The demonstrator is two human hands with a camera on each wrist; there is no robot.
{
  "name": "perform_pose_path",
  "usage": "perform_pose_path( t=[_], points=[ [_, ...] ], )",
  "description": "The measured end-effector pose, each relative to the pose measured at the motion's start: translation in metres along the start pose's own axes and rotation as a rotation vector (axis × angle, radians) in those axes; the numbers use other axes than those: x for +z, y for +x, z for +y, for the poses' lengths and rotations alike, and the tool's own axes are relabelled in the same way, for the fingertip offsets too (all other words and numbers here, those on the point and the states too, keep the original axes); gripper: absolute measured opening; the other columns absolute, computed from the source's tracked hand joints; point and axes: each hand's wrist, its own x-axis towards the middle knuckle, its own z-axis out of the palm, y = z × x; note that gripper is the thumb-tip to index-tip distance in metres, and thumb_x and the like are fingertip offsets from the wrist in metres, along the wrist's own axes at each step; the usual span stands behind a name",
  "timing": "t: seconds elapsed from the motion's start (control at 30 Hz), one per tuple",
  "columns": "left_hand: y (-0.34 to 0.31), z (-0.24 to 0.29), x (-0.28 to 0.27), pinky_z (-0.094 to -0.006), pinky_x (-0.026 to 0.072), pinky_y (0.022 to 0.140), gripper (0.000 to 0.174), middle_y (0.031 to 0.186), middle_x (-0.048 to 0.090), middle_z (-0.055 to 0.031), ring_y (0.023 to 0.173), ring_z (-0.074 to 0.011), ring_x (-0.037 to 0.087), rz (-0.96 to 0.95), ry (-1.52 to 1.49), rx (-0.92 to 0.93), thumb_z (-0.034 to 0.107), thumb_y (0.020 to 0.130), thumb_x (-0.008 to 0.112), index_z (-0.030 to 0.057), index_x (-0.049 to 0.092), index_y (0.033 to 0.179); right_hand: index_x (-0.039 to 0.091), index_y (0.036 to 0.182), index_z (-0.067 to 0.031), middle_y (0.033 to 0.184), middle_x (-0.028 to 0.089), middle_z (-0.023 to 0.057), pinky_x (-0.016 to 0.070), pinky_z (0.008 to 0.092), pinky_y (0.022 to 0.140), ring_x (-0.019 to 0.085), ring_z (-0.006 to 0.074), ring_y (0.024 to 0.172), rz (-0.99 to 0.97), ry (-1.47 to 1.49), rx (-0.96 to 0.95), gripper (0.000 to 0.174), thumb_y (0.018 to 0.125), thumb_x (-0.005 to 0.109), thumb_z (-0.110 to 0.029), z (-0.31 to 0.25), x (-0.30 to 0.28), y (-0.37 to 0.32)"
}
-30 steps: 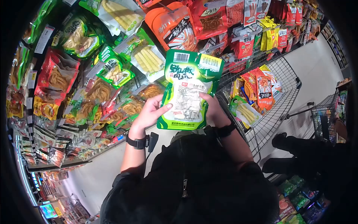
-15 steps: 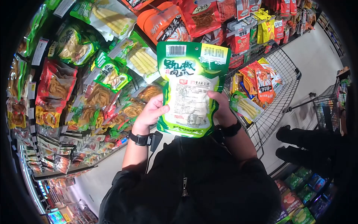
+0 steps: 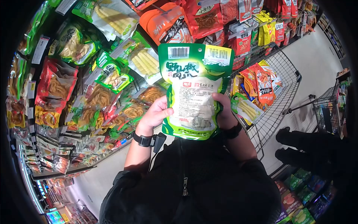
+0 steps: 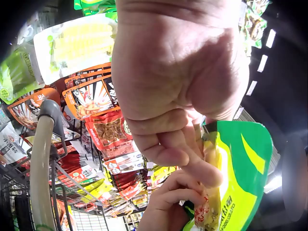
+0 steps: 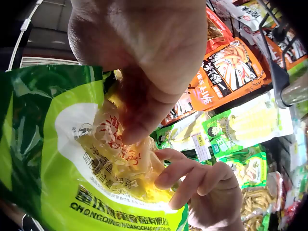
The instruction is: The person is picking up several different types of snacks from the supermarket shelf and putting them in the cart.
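A green snack pouch (image 3: pixel 192 100) hangs upright between both hands in front of the chest. Its printed back, with barcode and small text, faces the head camera. My left hand (image 3: pixel 154 114) grips its left edge, thumb over the printed side. On the opposite edge, my right hand (image 3: pixel 223 108) holds it the same way. In the right wrist view a clear window (image 5: pixel 125 144) on the pouch's other face shows pale, crinkled contents, with fingers of both hands against it. The left wrist view shows the left fingers (image 4: pixel 178 149) curled at the pouch's side.
A wire shopping cart (image 3: pixel 278 112) stands at the right, with several snack packets (image 3: pixel 257 86) inside. Racks of hanging snack bags (image 3: pixel 145 61) line the left and far side. Another person's dark-clothed legs (image 3: pixel 305 145) and a second cart (image 3: pixel 326 115) are further right.
The pouch has come nearer the head camera and looks larger, its label easier to see. Both hands keep their hold on its edges. The view has shifted slightly.
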Motion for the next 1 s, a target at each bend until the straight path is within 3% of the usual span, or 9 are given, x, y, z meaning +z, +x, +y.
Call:
perform_pose_path(
  t=[0.8,1.0],
  points=[
    [-0.006,-0.006,-0.004,-0.0296,0.0429,0.088,0.048,0.115,0.056,-0.0089,0.102,-0.0146,0.055,0.008,0.007,-0.011,0.018,0.084,0.062,-0.0025,0.044,0.124,0.041,0.124,0.0026,0.110,0.056,0.0140,0.0469,0.0313,0.081,0.057,0.0217,0.096,0.052,-0.008,0.028,0.055,0.077,0.057,-0.022,0.005,-0.001,-0.003],
    [-0.013,0.004,0.002,-0.0299,0.0423,0.090,0.047,0.117,0.056,-0.0090,0.104,-0.0144,0.054,0.037,0.070,-0.005,0.013,0.084,0.061,-0.0028,0.043,0.125,0.037,0.127,0.0010,0.112,0.055,0.0130,0.0461,0.0314,0.082,0.056,0.0206,0.098,0.062,0.015,-0.006,0.047,0.090,0.045,-0.027,0.016,-0.016,-0.002]
  ],
)
